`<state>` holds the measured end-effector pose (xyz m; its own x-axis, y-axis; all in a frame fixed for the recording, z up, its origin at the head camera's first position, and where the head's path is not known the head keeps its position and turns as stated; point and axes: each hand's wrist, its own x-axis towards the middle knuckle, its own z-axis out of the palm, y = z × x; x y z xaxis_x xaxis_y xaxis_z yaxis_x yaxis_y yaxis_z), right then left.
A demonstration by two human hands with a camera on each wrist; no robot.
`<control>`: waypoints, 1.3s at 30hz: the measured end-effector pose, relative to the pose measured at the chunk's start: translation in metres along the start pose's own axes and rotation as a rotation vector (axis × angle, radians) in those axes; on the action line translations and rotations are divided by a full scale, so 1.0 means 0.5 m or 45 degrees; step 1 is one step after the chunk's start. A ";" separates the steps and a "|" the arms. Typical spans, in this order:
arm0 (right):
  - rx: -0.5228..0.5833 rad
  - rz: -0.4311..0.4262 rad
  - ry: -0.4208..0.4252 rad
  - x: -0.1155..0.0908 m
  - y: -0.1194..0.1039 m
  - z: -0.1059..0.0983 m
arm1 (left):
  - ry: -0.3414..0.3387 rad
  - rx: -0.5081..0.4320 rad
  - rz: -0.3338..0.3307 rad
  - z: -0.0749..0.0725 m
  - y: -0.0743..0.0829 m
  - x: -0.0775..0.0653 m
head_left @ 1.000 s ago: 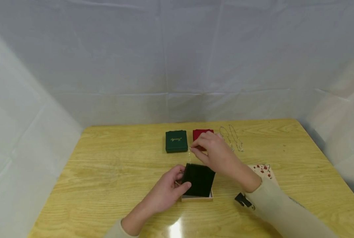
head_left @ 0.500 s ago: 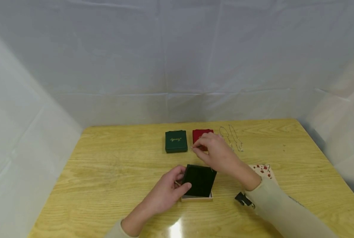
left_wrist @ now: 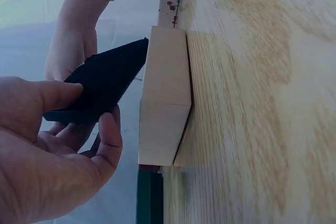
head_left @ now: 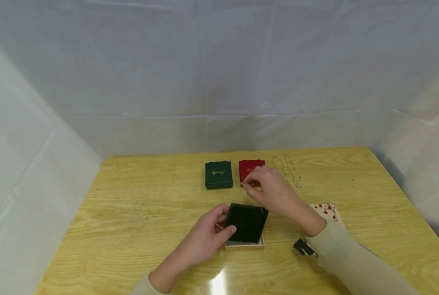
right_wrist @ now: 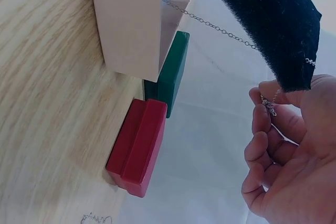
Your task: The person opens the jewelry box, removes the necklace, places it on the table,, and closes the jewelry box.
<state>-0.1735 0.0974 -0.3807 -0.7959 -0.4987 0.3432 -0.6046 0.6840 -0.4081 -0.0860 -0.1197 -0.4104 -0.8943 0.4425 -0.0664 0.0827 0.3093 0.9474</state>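
Note:
My left hand (head_left: 206, 237) grips a black velvet jewelry pad (head_left: 246, 223) by its left edge, thumb on top and fingers beneath. The pad is tilted above an open pale box (left_wrist: 167, 66). A fine silver necklace chain (right_wrist: 210, 24) runs from inside the box to the pad's underside and shows again at the pad's corner. Beyond the pad's far edge, my right hand (head_left: 272, 190) pinches the necklace's end (right_wrist: 270, 107) between thumb and index finger, as the right wrist view shows. The head view barely resolves the chain.
A green jewelry box (head_left: 218, 175) and a red jewelry box (head_left: 246, 167) stand at the back of the wooden table. Other necklaces (head_left: 289, 170) lie right of them. A pale flower-printed lid (head_left: 328, 213) lies partly under my right forearm.
My right hand has shifted slightly right with the necklace's end. The chain ran to the pad's far left corner; now a strand shows at its far right corner. The left hand stays put.

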 end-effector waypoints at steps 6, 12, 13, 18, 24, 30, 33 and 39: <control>0.038 0.060 -0.005 -0.006 0.006 -0.005 | 0.027 -0.015 -0.014 -0.005 0.004 -0.003; 0.085 0.101 0.000 -0.015 0.005 -0.016 | 0.054 -0.012 -0.033 -0.010 0.000 -0.006; 0.085 0.102 0.004 -0.016 0.006 -0.017 | 0.059 -0.007 -0.035 -0.011 -0.002 -0.005; 0.095 0.082 0.034 -0.022 0.014 -0.019 | 0.074 -0.014 -0.034 -0.012 -0.008 -0.004; 0.103 0.092 0.060 -0.029 0.022 -0.028 | 0.088 -0.028 -0.038 -0.014 -0.010 -0.005; 0.086 0.119 0.087 -0.035 0.030 -0.034 | 0.095 -0.032 -0.026 -0.015 -0.010 -0.006; 0.091 0.127 0.095 -0.038 0.034 -0.035 | 0.097 -0.036 -0.016 -0.014 -0.009 -0.007; 0.148 0.142 0.106 -0.043 0.042 -0.035 | 0.094 -0.050 -0.016 -0.013 -0.009 -0.008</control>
<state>-0.1687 0.1320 -0.3818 -0.8560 -0.3738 0.3571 -0.5158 0.6642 -0.5411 -0.0857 -0.1282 -0.4123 -0.9252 0.3753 -0.0567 0.0550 0.2804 0.9583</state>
